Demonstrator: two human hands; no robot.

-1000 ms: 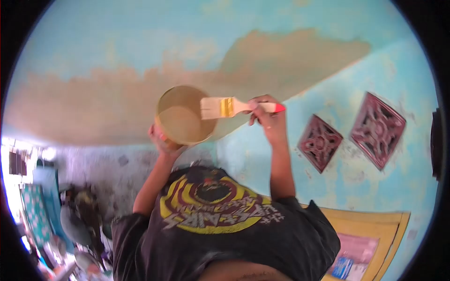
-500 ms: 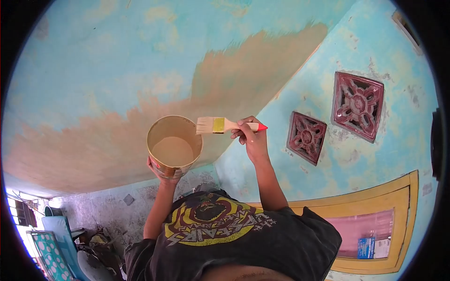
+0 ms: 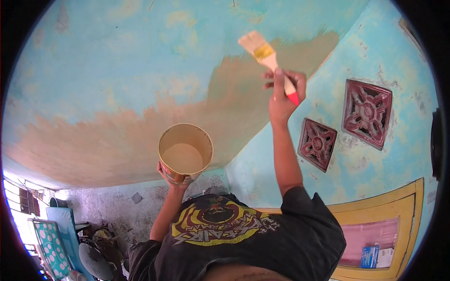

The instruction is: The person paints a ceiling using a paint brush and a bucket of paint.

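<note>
My left hand grips a round paint bucket from below and the side, tilting its mouth toward me. Tan paint covers the bottom inside. Raised up and to the right, my right hand is closed around the handle of a paintbrush with pale bristles, a yellow ferrule and a red handle tip. The bristles point up and left, overlapping the blue wall in this view. A tan painted patch spreads over the lower part of that wall, with a ragged upper edge.
Two dark red patterned vent blocks sit in the adjoining wall on the right. Below them is a yellow-framed window with a pink curtain and a blue box. At lower left stand a dotted teal panel and piled clutter.
My right hand has lifted the paintbrush from beside the bucket's rim up and to the right, toward the wall. The bucket, still in my left hand, sits slightly farther right and lower in view.
</note>
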